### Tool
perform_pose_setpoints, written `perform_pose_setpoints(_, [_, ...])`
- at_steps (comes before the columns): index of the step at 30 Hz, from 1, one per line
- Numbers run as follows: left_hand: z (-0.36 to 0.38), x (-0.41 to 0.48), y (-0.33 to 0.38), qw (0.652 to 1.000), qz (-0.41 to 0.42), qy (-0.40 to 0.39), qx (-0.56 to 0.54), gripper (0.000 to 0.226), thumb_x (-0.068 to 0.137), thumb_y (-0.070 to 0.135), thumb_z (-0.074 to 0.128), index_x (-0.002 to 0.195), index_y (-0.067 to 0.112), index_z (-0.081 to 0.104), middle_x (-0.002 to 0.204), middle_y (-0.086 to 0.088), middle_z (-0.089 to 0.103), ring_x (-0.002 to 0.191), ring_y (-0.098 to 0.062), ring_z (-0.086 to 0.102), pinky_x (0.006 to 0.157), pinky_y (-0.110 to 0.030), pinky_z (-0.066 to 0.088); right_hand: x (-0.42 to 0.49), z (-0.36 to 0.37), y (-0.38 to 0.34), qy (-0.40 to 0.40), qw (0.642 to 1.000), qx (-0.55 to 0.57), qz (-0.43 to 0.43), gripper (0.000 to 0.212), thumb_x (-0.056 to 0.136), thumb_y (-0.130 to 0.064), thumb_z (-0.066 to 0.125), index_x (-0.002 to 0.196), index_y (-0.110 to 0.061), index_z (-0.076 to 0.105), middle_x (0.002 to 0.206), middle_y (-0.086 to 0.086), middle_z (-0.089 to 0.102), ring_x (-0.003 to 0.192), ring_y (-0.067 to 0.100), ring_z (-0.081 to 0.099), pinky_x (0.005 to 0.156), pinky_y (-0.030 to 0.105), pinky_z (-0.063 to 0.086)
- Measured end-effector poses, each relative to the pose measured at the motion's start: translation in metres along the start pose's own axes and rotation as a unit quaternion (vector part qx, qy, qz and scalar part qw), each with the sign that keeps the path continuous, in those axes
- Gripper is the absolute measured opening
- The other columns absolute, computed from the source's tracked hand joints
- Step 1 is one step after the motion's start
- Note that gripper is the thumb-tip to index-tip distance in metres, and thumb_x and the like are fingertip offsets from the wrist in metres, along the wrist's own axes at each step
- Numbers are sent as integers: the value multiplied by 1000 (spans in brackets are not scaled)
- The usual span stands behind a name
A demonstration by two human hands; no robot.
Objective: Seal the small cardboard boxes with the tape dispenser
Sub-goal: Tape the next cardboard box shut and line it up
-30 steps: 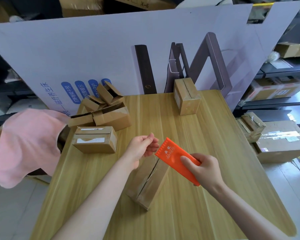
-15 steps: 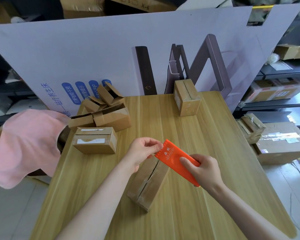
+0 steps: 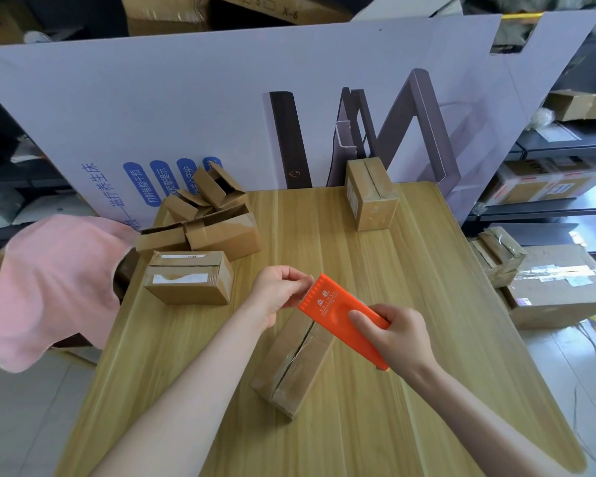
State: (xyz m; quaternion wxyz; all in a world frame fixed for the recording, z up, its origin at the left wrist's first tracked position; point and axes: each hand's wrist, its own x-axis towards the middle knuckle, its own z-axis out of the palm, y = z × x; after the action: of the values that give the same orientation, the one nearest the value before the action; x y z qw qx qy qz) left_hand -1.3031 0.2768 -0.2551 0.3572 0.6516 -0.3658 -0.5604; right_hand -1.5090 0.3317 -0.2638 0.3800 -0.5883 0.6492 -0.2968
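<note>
The right hand (image 3: 396, 339) was wrapped around the rear part of a flat orange plastic tape dispenser (image 3: 334, 304), thumb laid across its upper face and fingers curled beneath. The dispenser was tilted, its toothed front edge pointing away from that hand toward the left hand (image 3: 276, 294). The left hand's thumb and fingertips were pinched together right at that toothed edge; whether a strip of tape sat between them could not be made out.

Directly below both hands, a small brown cardboard box (image 3: 296, 363) lay on the light wooden tabletop (image 3: 375, 270), its top flaps folded shut with the centre seam facing up. The dispenser was above the box's far end; whether it touched the box could not be told.

Beyond the left hand and to its outer side stood a closed brown cardboard box with white labels (image 3: 190, 277), and further out a pile of open-flapped brown cardboard boxes (image 3: 203, 222). Well beyond the right hand, at the tabletop's far edge, stood another closed brown cardboard box (image 3: 372, 194). A pink cloth (image 3: 49, 280) hung past the tabletop's edge, well outside the left hand.
</note>
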Motion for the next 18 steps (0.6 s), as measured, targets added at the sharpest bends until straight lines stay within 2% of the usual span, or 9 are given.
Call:
perform_pose_setpoints(4, [1,8,0,998,22,48,21,14,80,8,76,72,9,64,66,-2,67,59,-11,60,55,-22,49,-1,0,-11,-1,1000,-23,12,36,80,-45,70,68,-11,70,58,11,65,49,30,63,44,49,53])
perform_pose_setpoints(8, [-5,17,1,996,17,86,27,11,79,6,76,75,7,66,69,-5,69,59,-12,61,57,-22,49,0,-7,-21,-8,998,-60,17,37,80,-49,68,70,-13,71,58,7,66,47,23,64,46,46,55])
perform_pose_setpoints(13, [-32,36,-3,982,21,170,73,7,80,11,75,79,11,69,76,-5,71,69,-15,65,78,-34,56,-1,-30,-7,-20,995,-89,45,34,79,-47,68,67,-15,70,56,5,66,43,21,63,43,46,54])
perform_pose_setpoints(16, [-40,43,-8,978,12,193,79,6,80,13,75,83,11,70,78,-5,71,71,-15,66,77,-33,56,-2,-45,6,-34,994,-78,67,27,79,-42,71,69,-17,72,56,5,66,43,23,64,40,47,53])
perform_pose_setpoints(18, [-40,48,-13,981,-1,182,73,9,80,12,76,85,8,70,78,-6,71,69,-14,65,74,-30,56,-1,-55,17,-32,992,-102,74,26,78,-43,71,69,-19,72,56,3,66,44,21,64,42,46,55])
